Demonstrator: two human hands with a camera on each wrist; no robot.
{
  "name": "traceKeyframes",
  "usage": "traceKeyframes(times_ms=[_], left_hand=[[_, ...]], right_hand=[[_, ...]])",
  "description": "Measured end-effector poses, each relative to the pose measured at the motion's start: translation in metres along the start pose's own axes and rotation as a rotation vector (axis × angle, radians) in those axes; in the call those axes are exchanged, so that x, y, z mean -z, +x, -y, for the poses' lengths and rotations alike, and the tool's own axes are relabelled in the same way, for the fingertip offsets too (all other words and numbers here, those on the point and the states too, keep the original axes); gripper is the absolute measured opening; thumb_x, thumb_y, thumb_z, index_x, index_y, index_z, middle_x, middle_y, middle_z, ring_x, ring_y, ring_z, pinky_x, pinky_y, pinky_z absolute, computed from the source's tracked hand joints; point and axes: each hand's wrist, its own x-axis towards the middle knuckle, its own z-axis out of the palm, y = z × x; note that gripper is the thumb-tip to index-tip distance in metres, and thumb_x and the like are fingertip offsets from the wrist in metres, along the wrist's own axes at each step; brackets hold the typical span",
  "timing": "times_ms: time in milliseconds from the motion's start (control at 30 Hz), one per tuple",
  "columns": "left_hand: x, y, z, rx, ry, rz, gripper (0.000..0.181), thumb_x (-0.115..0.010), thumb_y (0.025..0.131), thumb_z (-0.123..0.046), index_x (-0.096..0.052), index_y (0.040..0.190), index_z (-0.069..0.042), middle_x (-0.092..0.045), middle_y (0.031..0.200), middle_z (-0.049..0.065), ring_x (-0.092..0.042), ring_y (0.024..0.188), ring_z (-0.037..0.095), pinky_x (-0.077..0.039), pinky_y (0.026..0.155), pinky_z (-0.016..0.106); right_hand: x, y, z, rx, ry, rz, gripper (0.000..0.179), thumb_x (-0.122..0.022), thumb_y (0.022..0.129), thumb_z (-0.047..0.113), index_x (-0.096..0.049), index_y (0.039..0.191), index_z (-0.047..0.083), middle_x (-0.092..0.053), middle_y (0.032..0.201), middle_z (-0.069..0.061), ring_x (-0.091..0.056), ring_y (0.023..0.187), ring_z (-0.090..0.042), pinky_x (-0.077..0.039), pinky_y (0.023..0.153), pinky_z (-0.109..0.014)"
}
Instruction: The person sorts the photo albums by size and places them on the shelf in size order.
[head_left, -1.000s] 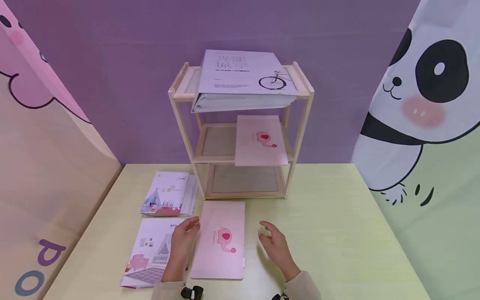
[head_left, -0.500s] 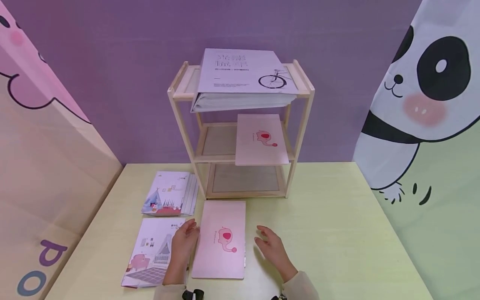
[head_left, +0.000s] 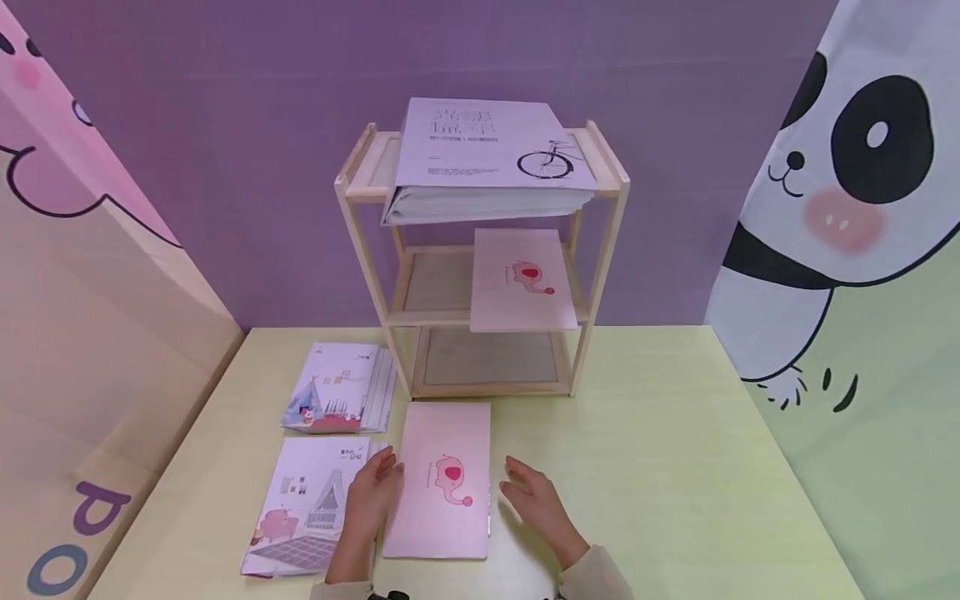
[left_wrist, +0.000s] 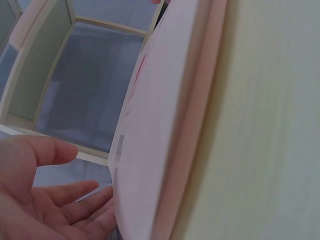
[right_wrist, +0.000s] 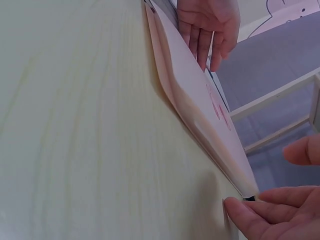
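A pink notebook (head_left: 438, 532) with a red elephant on its cover lies flat on the table (head_left: 675, 467), lengthwise in front of the shelf. At its left edge is my left hand (head_left: 371, 493), fingers loosely bent, over the white booklet (head_left: 300, 500) beside it. The left wrist view shows this hand (left_wrist: 55, 200) with thumb and fingers spread apart, fingertips right at the notebook's side. To the right of the notebook my right hand (head_left: 543, 507) hovers palm inward, a small gap away. In the right wrist view its fingertips (right_wrist: 237, 207) overlap the notebook's near corner.
Behind stands a three-tier wooden shelf (head_left: 390, 319). Its top bears a thick white binder (head_left: 480, 158) with a bicycle picture; a second pink elephant notebook (head_left: 498, 304) juts over the middle tier's front edge. More white booklets (head_left: 337, 383) lie left of the shelf, near its leg.
My right hand has moved left, closer to the notebook's right edge. The left hand has shifted slightly toward the left edge. The notebook and shelf have stayed in place.
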Motion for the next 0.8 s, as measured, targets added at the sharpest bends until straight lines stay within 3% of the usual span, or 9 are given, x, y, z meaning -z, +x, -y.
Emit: traceKeyframes(times_ms=[333, 567, 800], left_hand=[[-0.002, -0.006, 0.0, -0.019, 0.0, -0.01, 0.043, -0.058, 0.093, -0.007, -0.05, 0.129, 0.015, -0.06, 0.121, 0.029, -0.059, 0.108, 0.038, -0.046, 0.094, 0.046], [0.0, -0.008, -0.003, -0.018, 0.02, -0.009, 0.039, -0.057, 0.093, -0.007, -0.053, 0.125, 0.015, -0.061, 0.117, 0.029, -0.061, 0.104, 0.038, -0.049, 0.09, 0.046], [0.003, -0.008, -0.002, -0.018, 0.064, -0.014, 0.036, -0.057, 0.093, -0.009, -0.058, 0.12, 0.014, -0.065, 0.11, 0.028, -0.062, 0.102, 0.039, -0.048, 0.089, 0.048]], right_hand=[[-0.005, 0.002, -0.009, -0.002, 0.03, 0.013, 0.049, -0.056, 0.095, 0.009, -0.043, 0.133, -0.019, -0.049, 0.131, -0.034, -0.052, 0.118, -0.046, -0.047, 0.093, -0.049], [-0.007, 0.002, -0.005, -0.052, 0.152, 0.059, 0.049, -0.052, 0.097, 0.009, -0.039, 0.134, -0.021, -0.043, 0.135, -0.038, -0.052, 0.116, -0.048, -0.052, 0.087, -0.042], [-0.013, 0.0, -0.003, -0.075, 0.2, 0.084, 0.048, -0.051, 0.098, 0.008, -0.038, 0.133, -0.022, -0.043, 0.135, -0.038, -0.049, 0.121, -0.048, -0.052, 0.088, -0.041]])
